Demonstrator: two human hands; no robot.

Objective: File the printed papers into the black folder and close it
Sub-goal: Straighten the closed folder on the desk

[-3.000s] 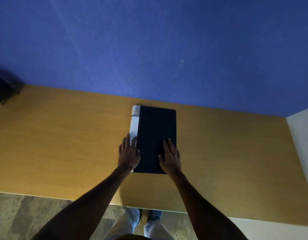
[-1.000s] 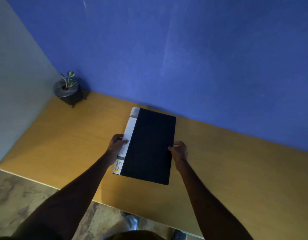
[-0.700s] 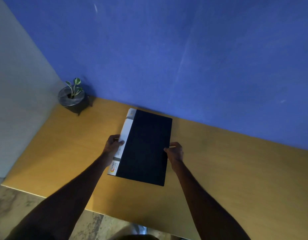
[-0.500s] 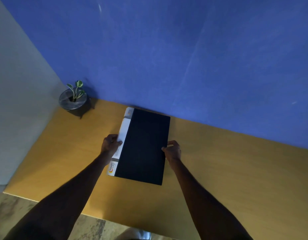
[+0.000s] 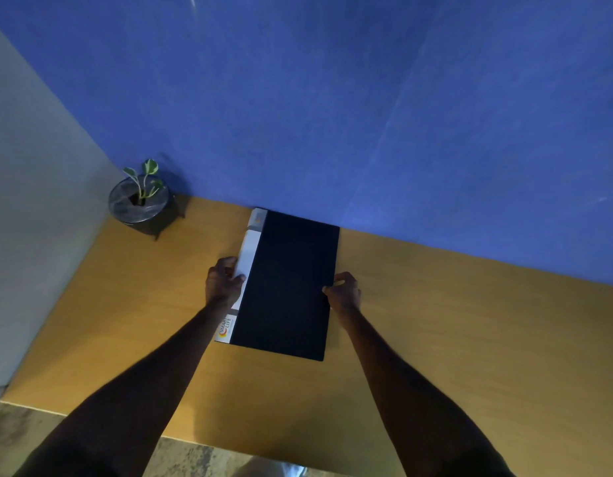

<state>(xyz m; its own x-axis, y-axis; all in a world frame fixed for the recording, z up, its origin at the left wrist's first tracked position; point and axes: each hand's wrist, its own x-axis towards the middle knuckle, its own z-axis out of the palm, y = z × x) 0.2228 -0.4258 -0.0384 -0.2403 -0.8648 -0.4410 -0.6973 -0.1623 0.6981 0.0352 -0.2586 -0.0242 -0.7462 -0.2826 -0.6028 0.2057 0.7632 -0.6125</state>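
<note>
The closed black folder (image 5: 286, 285) lies on the wooden desk (image 5: 453, 339), far edge against the blue wall (image 5: 367, 115), while the left hand (image 5: 224, 282) at 9 o'clock grips its white spine (image 5: 247, 261) and the right hand (image 5: 344, 292) at 3 o'clock pinches its edge.

text: "SMART LIFE" | on: white spine label (image 5: 225, 329) of black folder (image 5: 286, 284) | near end
</note>
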